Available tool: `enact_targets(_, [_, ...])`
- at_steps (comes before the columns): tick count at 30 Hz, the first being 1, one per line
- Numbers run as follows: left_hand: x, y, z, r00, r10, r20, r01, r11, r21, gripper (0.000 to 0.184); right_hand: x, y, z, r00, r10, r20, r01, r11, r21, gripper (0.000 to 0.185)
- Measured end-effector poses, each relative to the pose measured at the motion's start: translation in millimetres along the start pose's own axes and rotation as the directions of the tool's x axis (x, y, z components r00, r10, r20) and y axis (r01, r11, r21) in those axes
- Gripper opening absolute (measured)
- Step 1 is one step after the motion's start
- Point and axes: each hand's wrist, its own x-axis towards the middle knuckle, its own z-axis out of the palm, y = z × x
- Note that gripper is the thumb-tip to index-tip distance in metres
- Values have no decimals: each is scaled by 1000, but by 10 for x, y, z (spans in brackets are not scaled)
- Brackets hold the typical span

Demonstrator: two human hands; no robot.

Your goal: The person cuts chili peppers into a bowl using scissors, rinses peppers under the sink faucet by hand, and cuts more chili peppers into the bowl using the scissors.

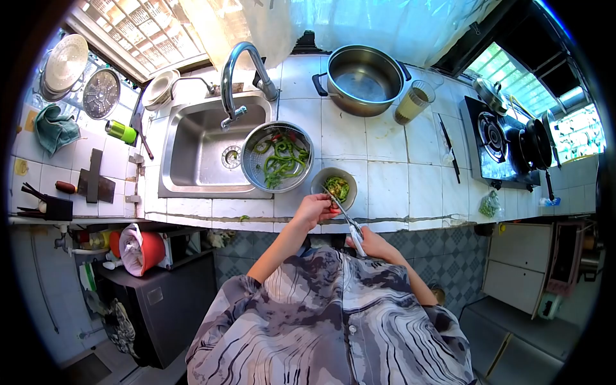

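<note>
My right hand (372, 244) is closed around the light handles of a pair of scissors (351, 221), whose blades reach over a small bowl (354, 196). Chopped green pieces (337, 187) lie in that bowl. Fingers pinched at the bowl's near left rim, my left hand (313, 211) holds a small pepper (334, 205) that shows red at the fingertips; most of it is hidden. Just up and left stands a metal colander (246, 168) with long green peppers (281, 160) and a few red ones inside.
Left of the colander is a steel sink (199, 144) under a curved faucet (230, 74). A large pot (364, 80) and a glass of cloudy liquid (414, 102) stand behind the bowl. Chopsticks (449, 147) and a gas stove (497, 141) are at right; a cleaver (96, 186) lies far left.
</note>
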Motion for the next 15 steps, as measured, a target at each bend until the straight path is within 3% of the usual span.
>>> enact_targets(7, [-17,-39,19,999,47,-18,-46,998,31,17,62,-98,46,1000,0,-31,-2,996,-88,61])
enact_targets(13, [7,-76,14,996,73,-54,-64,988,142,17,-2,-175,49,998,-47,-47,46,999,-19,61])
enact_targets(15, [23,-86,-6,996,61,-63,-50,985,164,17,-4,-158,81,996,22,-82,-26,998,-53,49])
